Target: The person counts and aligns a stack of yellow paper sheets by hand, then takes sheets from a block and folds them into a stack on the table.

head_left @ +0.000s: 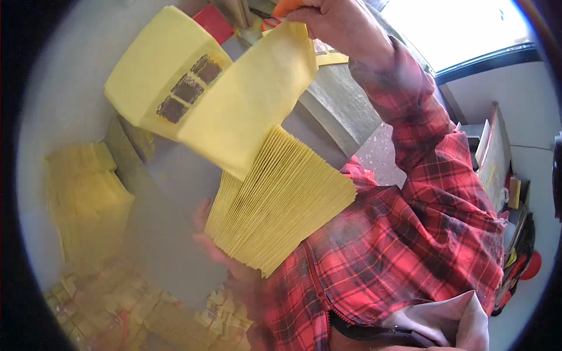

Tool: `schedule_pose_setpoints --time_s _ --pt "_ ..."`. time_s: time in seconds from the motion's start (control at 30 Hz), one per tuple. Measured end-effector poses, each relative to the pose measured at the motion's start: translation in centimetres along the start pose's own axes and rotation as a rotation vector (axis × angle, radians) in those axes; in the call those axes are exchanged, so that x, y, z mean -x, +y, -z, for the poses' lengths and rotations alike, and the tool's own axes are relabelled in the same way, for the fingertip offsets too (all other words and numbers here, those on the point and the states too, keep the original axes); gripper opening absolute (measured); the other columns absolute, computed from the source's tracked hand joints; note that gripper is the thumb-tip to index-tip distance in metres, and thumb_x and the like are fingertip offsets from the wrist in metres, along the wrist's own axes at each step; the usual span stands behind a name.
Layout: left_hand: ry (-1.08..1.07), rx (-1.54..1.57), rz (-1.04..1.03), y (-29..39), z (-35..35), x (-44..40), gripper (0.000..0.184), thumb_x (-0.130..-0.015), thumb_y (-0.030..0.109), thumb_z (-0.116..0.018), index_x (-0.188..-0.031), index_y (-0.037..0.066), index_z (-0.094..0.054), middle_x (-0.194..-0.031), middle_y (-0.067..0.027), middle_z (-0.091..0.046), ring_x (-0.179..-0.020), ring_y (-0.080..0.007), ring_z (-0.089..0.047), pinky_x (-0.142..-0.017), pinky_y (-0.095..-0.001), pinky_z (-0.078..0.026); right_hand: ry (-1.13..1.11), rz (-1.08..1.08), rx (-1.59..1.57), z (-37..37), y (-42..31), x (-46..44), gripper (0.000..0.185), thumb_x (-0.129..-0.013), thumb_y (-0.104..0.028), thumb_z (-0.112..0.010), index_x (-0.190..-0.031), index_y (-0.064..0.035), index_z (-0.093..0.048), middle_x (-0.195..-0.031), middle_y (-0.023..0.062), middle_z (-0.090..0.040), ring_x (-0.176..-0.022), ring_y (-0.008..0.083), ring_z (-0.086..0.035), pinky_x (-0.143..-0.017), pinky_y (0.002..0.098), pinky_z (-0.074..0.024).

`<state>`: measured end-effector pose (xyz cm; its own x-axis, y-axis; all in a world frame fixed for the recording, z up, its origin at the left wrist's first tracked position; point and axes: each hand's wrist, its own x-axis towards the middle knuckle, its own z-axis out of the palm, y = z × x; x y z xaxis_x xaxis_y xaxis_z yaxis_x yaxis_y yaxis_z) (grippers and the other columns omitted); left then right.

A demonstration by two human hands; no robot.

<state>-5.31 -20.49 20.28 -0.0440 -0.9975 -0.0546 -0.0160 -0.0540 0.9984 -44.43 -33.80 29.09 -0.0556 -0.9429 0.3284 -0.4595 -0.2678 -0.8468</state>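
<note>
My right hand (345,29) is closed at the top, pinching the upper corner of a yellow paper sheet (257,93). Something orange covers or sits at its fingertips. A yellow paper panel (158,52) with three dark brown square patches lies beside that sheet; whether the two are joined, I cannot tell. Below, my left hand (219,248) supports a thick fanned stack of folded yellow papers (287,199) from its left edge. The stack rests against my red plaid shirt, and most of that hand's fingers are behind it. The sheet's lower corner overlaps the top of the stack.
A pile of yellow papers (91,199) stands at the left. Many small yellow bundles (152,316), some with red marks, spread along the lower left. A red box (213,23) and orange-handled scissors (271,23) are at the top. A grey sheet-like surface (345,96) lies beyond the stack.
</note>
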Motion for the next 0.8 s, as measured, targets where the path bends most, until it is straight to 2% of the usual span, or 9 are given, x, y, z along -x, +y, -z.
schedule_pose_setpoints --time_s 0.03,0.17,0.37,0.5,0.57,0.6,0.67,0.73,0.8 --pt "-0.008 0.004 -0.003 -0.2 0.1 -0.1 0.092 -0.107 0.073 -0.02 -0.147 -0.004 -0.05 -0.137 -0.0205 -0.06 -0.122 -0.03 -0.061 -0.106 -0.0444 -0.048 0.007 0.0 0.007 0.6 0.1 0.1 0.017 -0.091 -0.006 -0.069 -0.102 0.0026 -0.08 -0.087 0.014 -0.075 -0.072 0.0244 -0.069 -0.07 0.0298 -0.055" --pt "0.033 -0.14 -0.015 -1.2 0.7 -0.4 0.092 -0.107 0.073 -0.018 -0.147 -0.004 -0.05 -0.138 -0.0201 -0.059 -0.123 -0.0293 -0.059 -0.107 -0.0447 -0.047 0.212 -0.388 0.063 3.0 -1.1 0.7 0.017 -0.091 -0.003 -0.067 -0.1 0.0047 -0.079 -0.086 0.0142 -0.076 -0.07 0.0236 -0.07 -0.068 0.0302 -0.0559" --pt "0.02 0.006 0.091 3.4 -1.8 0.6 0.092 -0.108 0.073 -0.019 -0.147 -0.004 -0.05 -0.137 -0.0199 -0.059 -0.122 -0.0291 -0.06 -0.107 -0.0444 -0.046 0.381 -0.321 0.178 6.7 4.1 2.4 0.019 -0.094 -0.002 -0.063 -0.102 0.0055 -0.079 -0.085 0.0135 -0.076 -0.07 0.0222 -0.07 -0.069 0.0296 -0.0573" --pt "0.023 -0.08 0.053 3.0 -1.6 0.7 0.091 -0.107 0.074 -0.02 -0.146 -0.003 -0.05 -0.137 -0.0195 -0.059 -0.122 -0.0289 -0.06 -0.107 -0.0442 -0.047 0.68 -0.102 0.176 6.5 4.6 4.0 0.021 -0.097 -0.004 -0.061 -0.105 0.0049 -0.078 -0.084 0.0125 -0.076 -0.068 0.0211 -0.071 -0.068 0.0283 -0.0579" --pt "0.04 -0.064 0.073 3.2 -1.8 0.7 0.091 -0.107 0.074 -0.02 -0.146 -0.003 -0.05 -0.137 -0.0194 -0.059 -0.122 -0.0288 -0.06 -0.106 -0.0443 -0.047 0.703 -0.24 0.208 5.4 4.1 5.8 0.028 -0.103 -0.013 -0.062 -0.125 -0.0007 -0.073 -0.105 0.0137 -0.077 -0.087 0.0216 -0.074 -0.081 0.0312 -0.061" --pt "0.054 -0.048 0.09 3.5 -2.0 0.8 0.091 -0.107 0.074 -0.02 -0.146 -0.003 -0.05 -0.137 -0.0193 -0.059 -0.122 -0.0288 -0.06 -0.106 -0.0444 -0.047 0.699 -0.24 0.207 5.1 5.1 6.8 0.028 -0.103 -0.013 -0.062 -0.125 -0.0007 -0.073 -0.105 0.0137 -0.077 -0.087 0.0216 -0.074 -0.081 0.0312 -0.061" --pt "0.087 -0.021 0.128 3.8 -2.4 0.9 0.091 -0.107 0.074 -0.02 -0.146 -0.002 -0.05 -0.137 -0.0192 -0.059 -0.121 -0.0287 -0.06 -0.106 -0.0445 -0.048 0.794 -0.006 0.353 4.0 8.1 9.5 0.016 -0.092 -0.011 -0.075 -0.105 -0.0077 -0.082 -0.088 0.004 -0.077 -0.07 0.0146 -0.068 -0.064 0.0267 -0.0537" --pt "0.095 -0.015 0.13 3.8 -2.5 0.9 0.09 -0.107 0.074 -0.02 -0.146 -0.002 -0.05 -0.137 -0.0192 -0.059 -0.121 -0.0286 -0.06 -0.105 -0.0445 -0.048 0.721 -0.089 0.513 3.4 9.9 11.8 0.02 -0.094 -0.011 -0.075 -0.111 -0.0098 -0.083 -0.096 0.0039 -0.08 -0.068 0.013 -0.067 -0.065 0.0277 -0.0538" --pt "0.091 0.002 0.126 3.7 -2.6 0.9 0.09 -0.107 0.073 -0.02 -0.146 -0.002 -0.05 -0.136 -0.0191 -0.06 -0.12 -0.0283 -0.061 -0.104 -0.0445 -0.049 0.628 -0.182 0.527 3.0 10.5 13.7 0.021 -0.094 -0.012 -0.075 -0.114 -0.0101 -0.082 -0.098 0.0041 -0.081 -0.067 0.0131 -0.066 -0.066 0.0287 -0.054"
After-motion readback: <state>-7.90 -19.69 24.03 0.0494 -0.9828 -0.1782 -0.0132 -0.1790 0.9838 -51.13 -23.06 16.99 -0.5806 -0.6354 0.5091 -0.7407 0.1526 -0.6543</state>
